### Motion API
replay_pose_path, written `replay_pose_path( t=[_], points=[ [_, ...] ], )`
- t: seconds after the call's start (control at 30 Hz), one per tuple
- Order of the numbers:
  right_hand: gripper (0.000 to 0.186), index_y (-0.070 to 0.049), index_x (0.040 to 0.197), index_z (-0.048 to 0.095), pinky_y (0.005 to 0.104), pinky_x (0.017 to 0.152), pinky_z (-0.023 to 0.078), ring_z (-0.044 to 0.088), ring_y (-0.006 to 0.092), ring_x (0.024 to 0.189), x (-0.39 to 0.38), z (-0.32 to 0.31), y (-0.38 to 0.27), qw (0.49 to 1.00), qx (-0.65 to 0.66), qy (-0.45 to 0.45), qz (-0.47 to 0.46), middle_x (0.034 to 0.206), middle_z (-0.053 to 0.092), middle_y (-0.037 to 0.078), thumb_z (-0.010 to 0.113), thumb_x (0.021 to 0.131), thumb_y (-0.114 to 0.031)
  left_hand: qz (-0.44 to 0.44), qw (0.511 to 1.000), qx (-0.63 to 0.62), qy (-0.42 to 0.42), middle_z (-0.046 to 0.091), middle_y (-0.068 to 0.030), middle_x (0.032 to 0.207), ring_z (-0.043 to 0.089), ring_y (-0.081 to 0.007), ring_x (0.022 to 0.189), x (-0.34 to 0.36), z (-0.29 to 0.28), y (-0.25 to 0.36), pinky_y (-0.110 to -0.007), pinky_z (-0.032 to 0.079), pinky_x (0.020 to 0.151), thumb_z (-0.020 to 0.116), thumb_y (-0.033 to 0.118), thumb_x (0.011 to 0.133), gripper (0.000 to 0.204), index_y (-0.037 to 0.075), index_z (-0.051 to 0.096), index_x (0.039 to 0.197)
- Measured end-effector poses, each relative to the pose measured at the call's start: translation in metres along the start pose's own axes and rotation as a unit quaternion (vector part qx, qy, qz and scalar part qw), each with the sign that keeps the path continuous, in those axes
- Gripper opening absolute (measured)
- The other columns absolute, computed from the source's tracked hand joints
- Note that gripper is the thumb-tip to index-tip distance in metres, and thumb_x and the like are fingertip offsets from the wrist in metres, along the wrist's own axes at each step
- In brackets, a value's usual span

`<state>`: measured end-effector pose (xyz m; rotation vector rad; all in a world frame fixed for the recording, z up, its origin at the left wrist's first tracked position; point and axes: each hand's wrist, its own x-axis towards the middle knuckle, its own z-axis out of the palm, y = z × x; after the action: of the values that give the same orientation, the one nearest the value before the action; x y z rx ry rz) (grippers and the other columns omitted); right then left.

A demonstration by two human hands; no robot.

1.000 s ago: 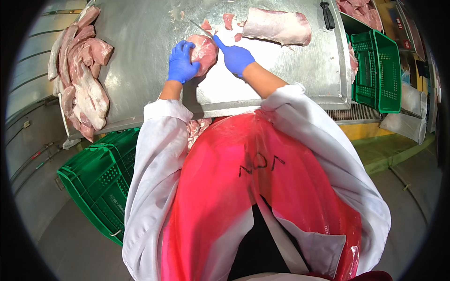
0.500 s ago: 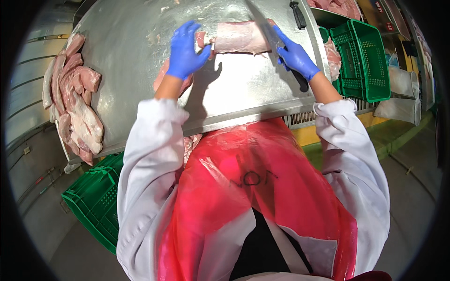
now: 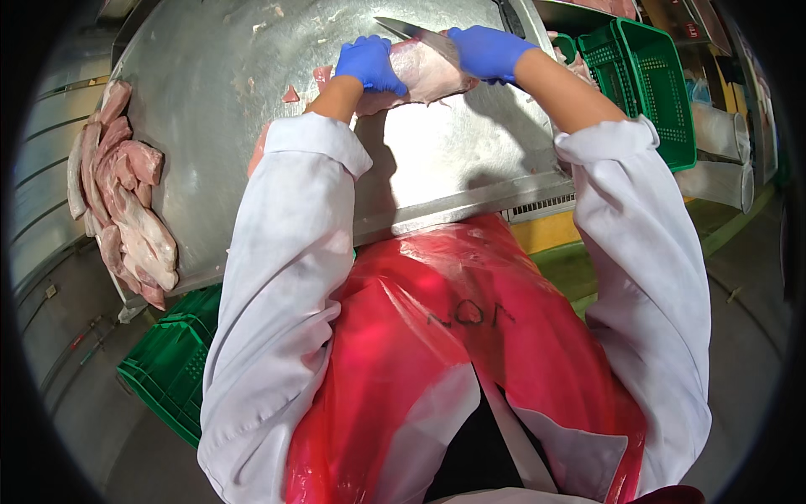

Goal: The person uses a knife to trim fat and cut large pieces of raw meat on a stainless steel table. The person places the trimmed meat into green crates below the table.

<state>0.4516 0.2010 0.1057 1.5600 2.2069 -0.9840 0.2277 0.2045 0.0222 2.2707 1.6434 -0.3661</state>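
A pale slab of raw meat (image 3: 430,77) lies on the metal table (image 3: 453,139) in front of me. My left hand (image 3: 371,65), in a blue glove, grips the slab's left end with its fingers curled over it. In my right hand (image 3: 489,54), also gloved in blue, is a knife (image 3: 409,30). Its blade points left and crosses the slab's far side; the handle is hidden inside the fist. Small meat scraps (image 3: 290,94) lie left of my left hand, and another piece of meat (image 3: 259,151) shows partly beside my left forearm.
A pile of meat strips (image 3: 126,189) hangs over the table's left edge. Beyond my right hand lies a black handle (image 3: 510,18), partly covered. Green crates stand at the right (image 3: 642,92) and at the lower left (image 3: 172,361). More meat (image 3: 579,67) sits beside the right crate.
My left hand has moved right and closed on the slab's left end. My right hand has moved up and left, bringing the knife from upright to lying across the slab, pointing left.
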Motion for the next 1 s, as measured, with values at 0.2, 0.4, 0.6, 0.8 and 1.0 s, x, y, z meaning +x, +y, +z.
replay_pose_path(
  t=[0.2,0.4,0.6,0.8,1.0],
  points=[
    [0.032,0.001,0.126,0.048,0.0412,0.048,0.051,0.066,0.028,0.057,-0.005,0.015,0.022,0.987,-0.14,0.027,-0.075,0.079,0.068,0.021,0.047,0.095,-0.009,-0.056,0.992,-0.111,0.002,0.07,-0.0184,0.107,0.069,-0.035,0.101,-0.019,-0.001,0.008,-0.041,0.053,0.093,0.084,0.053,0.054,0.082,0.003,0.062,0.116],
    [0.038,0.001,0.131,0.049,0.0479,0.069,0.057,0.073,0.0325,0.079,-0.03,-0.001,-0.031,0.994,0.018,-0.046,0.097,0.09,0.07,0.023,0.05,0.095,-0.012,-0.054,0.989,-0.118,0.073,0.07,-0.0201,0.105,0.069,-0.0359,0.101,-0.032,0.007,0.009,-0.043,0.054,0.09,0.083,0.05,0.055,0.075,0.003,0.062,0.11],
    [0.028,0.001,0.119,0.049,0.0519,0.067,0.054,0.07,0.0418,0.076,-0.035,0.028,0.034,0.993,-0.112,-0.032,-0.027,0.092,0.068,0.029,0.051,0.094,-0.011,-0.056,0.985,-0.139,0.082,0.069,-0.019,0.109,0.068,-0.035,0.103,-0.032,0.024,0.002,-0.043,0.053,0.092,0.081,0.054,0.056,0.08,0.003,0.062,0.114],
    [0.038,0.003,0.103,0.059,0.0436,0.054,0.053,0.067,0.0332,0.058,-0.012,0.054,0.023,0.987,0.121,-0.025,0.108,0.069,0.066,0.022,0.04,0.102,-0.03,-0.056,0.983,-0.139,0.109,0.065,-0.0197,0.115,0.063,-0.0345,0.111,-0.03,0.032,-0.002,-0.043,0.053,0.094,0.081,0.06,0.058,0.085,0.003,0.061,0.117],
    [0.035,0.002,0.123,0.049,0.0497,0.077,0.055,0.069,0.0456,0.086,-0.036,0.085,0.004,0.98,0.175,0.023,0.091,0.094,0.068,0.032,0.053,0.096,-0.019,-0.072,0.98,-0.148,0.11,0.057,-0.0241,0.125,0.058,-0.0384,0.117,-0.027,0.044,-0.009,-0.045,0.052,0.097,0.079,0.064,0.06,0.092,-0.001,0.06,0.122]
  ],
)
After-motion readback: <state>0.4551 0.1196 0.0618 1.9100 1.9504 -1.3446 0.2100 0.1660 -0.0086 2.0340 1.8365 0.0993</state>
